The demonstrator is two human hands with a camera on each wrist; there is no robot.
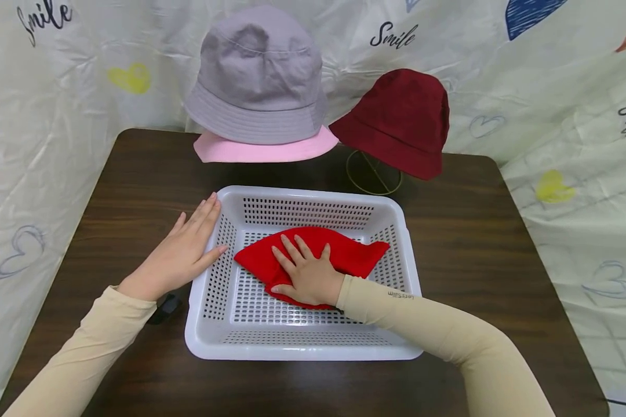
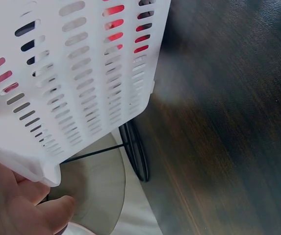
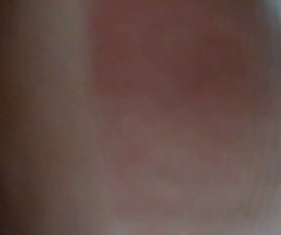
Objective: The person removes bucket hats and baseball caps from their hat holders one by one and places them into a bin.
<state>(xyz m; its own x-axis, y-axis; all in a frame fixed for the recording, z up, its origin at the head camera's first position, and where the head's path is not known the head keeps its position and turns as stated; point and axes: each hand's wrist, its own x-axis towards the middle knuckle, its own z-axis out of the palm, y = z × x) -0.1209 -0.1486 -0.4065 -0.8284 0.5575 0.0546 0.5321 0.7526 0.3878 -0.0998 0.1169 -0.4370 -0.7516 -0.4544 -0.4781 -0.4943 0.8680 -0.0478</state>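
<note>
A bright red hat (image 1: pixel 344 252), folded flat, lies in the white perforated plastic basket (image 1: pixel 313 352). My right hand (image 1: pixel 308 278) presses on it with the fingers spread and straight. At the basket's left rim rests my left hand (image 1: pixel 185 249), its fingers extended along the edge and its thumb over the rim. The left wrist view shows the basket's slotted outer wall (image 2: pixel 93 88) and part of the left hand (image 2: pixel 22 203) at the rim. Blurred skin and a reddish patch fill the right wrist view.
Behind the basket stand a grey bucket hat (image 1: pixel 261 81) above a pink brim (image 1: pixel 266 152) and a dark red bucket hat (image 1: pixel 396 121) over a wire stand (image 1: pixel 374 193). All are on a dark wooden table (image 1: pixel 475 243), backed by a patterned white sheet (image 1: pixel 568 116).
</note>
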